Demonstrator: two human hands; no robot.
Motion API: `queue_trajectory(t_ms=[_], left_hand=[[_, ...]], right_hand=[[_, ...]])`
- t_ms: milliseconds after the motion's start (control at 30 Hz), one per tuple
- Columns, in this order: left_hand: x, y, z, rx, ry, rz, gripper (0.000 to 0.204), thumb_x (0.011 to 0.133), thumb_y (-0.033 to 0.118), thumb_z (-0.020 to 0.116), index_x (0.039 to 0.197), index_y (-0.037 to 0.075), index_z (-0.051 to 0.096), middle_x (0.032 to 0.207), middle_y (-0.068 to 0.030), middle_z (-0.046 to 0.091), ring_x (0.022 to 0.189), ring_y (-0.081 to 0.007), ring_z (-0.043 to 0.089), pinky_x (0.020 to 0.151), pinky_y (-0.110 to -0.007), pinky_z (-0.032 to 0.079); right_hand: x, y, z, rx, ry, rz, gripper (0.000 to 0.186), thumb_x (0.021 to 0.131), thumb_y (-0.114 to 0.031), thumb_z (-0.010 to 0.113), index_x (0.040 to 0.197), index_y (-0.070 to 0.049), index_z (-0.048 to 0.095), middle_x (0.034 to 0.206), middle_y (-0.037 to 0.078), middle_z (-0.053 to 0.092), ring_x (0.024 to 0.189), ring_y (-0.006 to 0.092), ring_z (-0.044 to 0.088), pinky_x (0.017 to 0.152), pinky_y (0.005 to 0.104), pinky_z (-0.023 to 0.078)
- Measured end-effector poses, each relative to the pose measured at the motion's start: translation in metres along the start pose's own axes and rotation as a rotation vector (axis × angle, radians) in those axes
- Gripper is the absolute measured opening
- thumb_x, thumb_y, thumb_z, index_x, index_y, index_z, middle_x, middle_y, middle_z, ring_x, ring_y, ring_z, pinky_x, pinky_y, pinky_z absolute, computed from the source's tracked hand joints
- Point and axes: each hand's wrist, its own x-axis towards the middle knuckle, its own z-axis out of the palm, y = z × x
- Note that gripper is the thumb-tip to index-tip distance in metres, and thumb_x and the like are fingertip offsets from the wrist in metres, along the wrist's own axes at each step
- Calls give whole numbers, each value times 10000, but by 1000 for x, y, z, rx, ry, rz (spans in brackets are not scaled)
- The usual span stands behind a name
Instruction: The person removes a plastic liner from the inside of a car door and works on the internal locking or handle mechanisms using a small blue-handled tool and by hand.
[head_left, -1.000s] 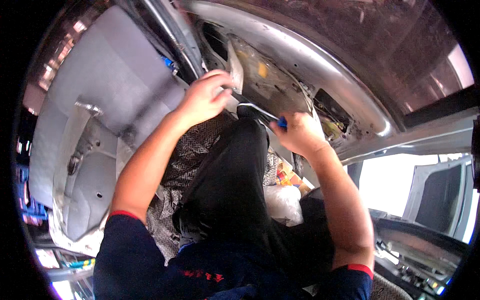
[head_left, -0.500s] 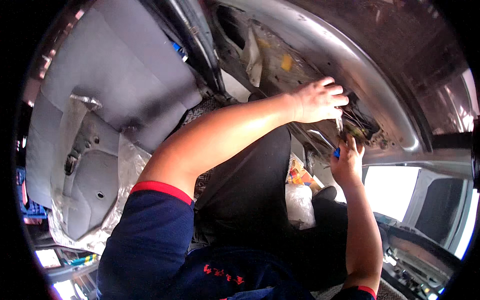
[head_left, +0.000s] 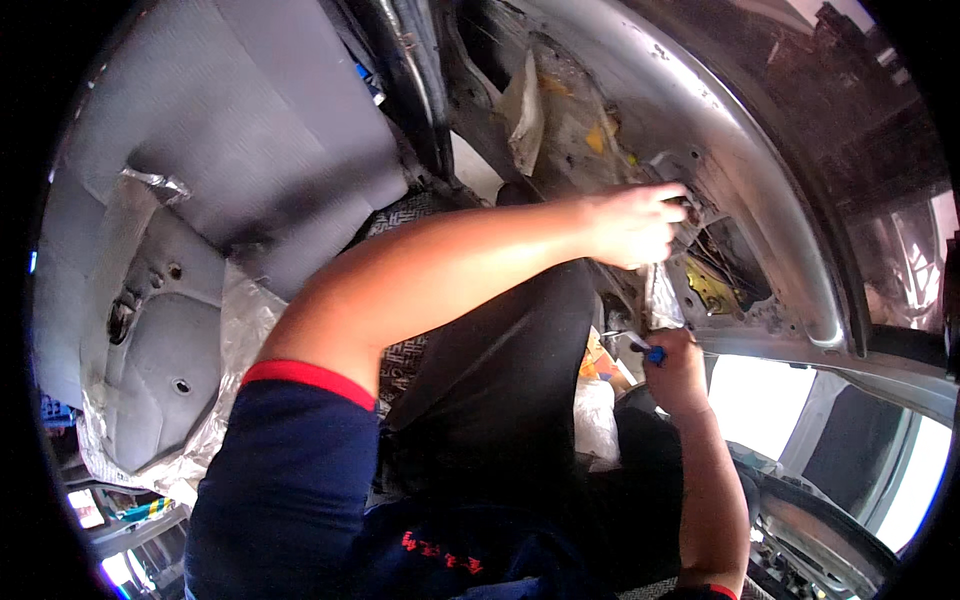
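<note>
While the right hand (head_left: 675,372) was wrapped around a blue-handled tool (head_left: 655,354), its thin metal shaft pointing leftward, a strip of clear plastic film (head_left: 662,292) ran from just above that hand to the left hand (head_left: 635,225). With its arm reaching across the lap, the left hand had its fingers bent beside the dark opening (head_left: 735,245) in a silver metal door (head_left: 745,160) (whether they gripped the film, I could not tell). Below the tool lay a whitish plastic bag (head_left: 597,415), and well apart, at left, was a grey panel (head_left: 175,350).
</note>
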Motion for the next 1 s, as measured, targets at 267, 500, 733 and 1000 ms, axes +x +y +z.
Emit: queue_trajectory(t_ms=[267, 500, 733, 1000], left_hand=[[-85, -15, 13, -472, 232, -197, 230, 826, 185, 665, 1045, 127, 702, 1164, -45, 649, 1124, -241, 595, 1066, -403, 410], [-65, -38, -4, -410, 243, -258, 329, 767, 89, 668, 1096, 97, 685, 1157, -77, 579, 1171, -248, 532, 1082, -393, 436], [-95, -63, 34, -168, 101, -407, 167, 712, 56, 656, 866, 120, 654, 901, -25, 631, 990, -255, 607, 1047, -418, 418], [-153, -1, 88, -1594, -304, -1801, 77, 924, 148, 637, 967, 86, 652, 877, -2, 613, 893, -189, 590, 933, -330, 432]], right_hand=[[11, -13, -10, 69, -112, -128, 119, 731, -17, 664, 847, -35, 684, 946, 184, 676, 954, 375, 638, 852, 444, 532], [16, -10, -33, 261, -310, 2, 82, 718, 3, 630, 791, -7, 664, 720, 136, 660, 666, 234, 642, 631, 352, 502], [23, -11, -17, 610, -522, 77, 73, 747, -5, 614, 797, -4, 667, 697, 100, 657, 660, 162, 617, 639, 322, 500], [14, -4, -6, 64, -133, 53, 104, 731, -50, 653, 830, -20, 646, 778, 187, 655, 774, 376, 665, 704, 414, 533]])
